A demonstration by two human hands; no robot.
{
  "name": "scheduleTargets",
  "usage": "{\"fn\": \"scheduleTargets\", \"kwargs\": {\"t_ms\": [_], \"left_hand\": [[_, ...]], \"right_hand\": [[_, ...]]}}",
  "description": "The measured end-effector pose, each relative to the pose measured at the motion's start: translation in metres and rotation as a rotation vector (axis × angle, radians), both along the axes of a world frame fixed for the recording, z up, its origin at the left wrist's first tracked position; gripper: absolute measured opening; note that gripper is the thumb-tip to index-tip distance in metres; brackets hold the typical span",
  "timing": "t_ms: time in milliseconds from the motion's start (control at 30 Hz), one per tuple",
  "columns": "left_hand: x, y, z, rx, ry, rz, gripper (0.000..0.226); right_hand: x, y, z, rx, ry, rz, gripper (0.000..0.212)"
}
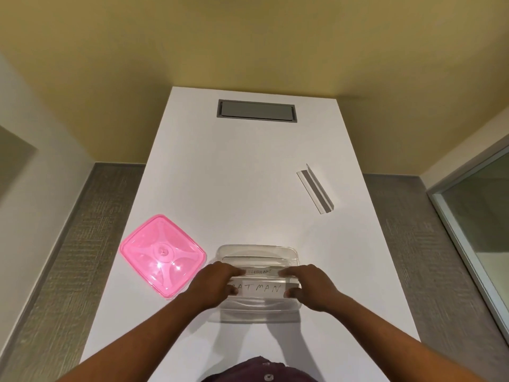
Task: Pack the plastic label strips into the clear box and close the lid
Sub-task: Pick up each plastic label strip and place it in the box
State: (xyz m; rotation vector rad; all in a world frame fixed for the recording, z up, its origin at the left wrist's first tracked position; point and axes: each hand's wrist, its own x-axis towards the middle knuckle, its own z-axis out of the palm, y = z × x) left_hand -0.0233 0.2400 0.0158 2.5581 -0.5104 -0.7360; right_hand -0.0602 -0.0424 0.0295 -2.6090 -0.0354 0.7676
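Note:
The clear box stands open near the table's front edge. Over it, both hands hold a label strip reading "BATMAN" by its ends: my left hand pinches the left end, my right hand the right end. Just behind that strip, inside the box, lies another strip with handwritten letters. One more plastic strip lies alone on the table at the far right. The pink lid rests flat on the table to the left of the box.
The white table has a grey recessed cable hatch at its far end. Carpeted floor runs along both sides, and a glass partition stands at the right.

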Motion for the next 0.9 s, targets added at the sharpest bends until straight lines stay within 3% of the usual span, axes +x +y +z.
{"fn": "scheduleTargets", "kwargs": {"t_ms": [200,467,600,900], "left_hand": [[-0.008,-0.007,-0.019,0.111,0.005,-0.042,0.056],[-0.01,-0.013,-0.032,0.268,-0.071,-0.226,0.04],[-0.012,-0.02,-0.035,0.311,-0.087,-0.283,0.025],[-0.009,-0.029,-0.039,0.325,-0.075,-0.27,0.025]], "right_hand": [[-0.005,0.015,-0.009,-0.225,-0.044,0.169,0.058],[0.002,0.038,-0.029,-0.373,-0.058,0.308,0.032],[0.002,0.04,-0.04,-0.395,-0.028,0.326,0.026],[0.002,0.043,-0.055,-0.393,-0.028,0.332,0.024]]}}
